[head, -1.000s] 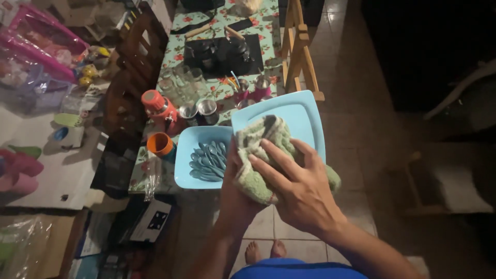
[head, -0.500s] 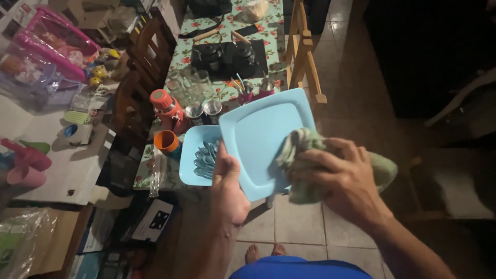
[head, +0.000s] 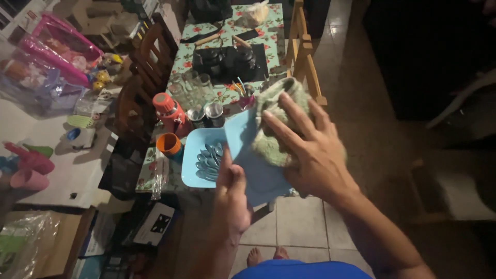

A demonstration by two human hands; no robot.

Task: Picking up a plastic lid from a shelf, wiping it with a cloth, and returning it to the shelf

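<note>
The left hand [head: 231, 199] clamps the light-blue square plate [head: 258, 170] by its 8 o'clock edge, tilting it steady above the table [head: 227, 39], so the right hand [head: 310, 155], fingers spread, presses the green cloth [head: 268, 139] flat against its face.

My left hand [head: 232, 199] grips the lower edge of a blue plate [head: 258, 165], held tilted above the table [head: 227, 31]. My right hand [head: 310, 150] presses a green cloth [head: 274, 129] flat against the plate's face, fingers spread. Just beyond, a blue tray [head: 192, 155] on the table's near end holds spoons [head: 209, 160]. Beside it stand an orange cup [head: 169, 143], an orange flask [head: 168, 108] and two metal cups [head: 206, 113]. My bare feet [head: 266, 254] show on the tiled floor [head: 305, 222] below.
</note>
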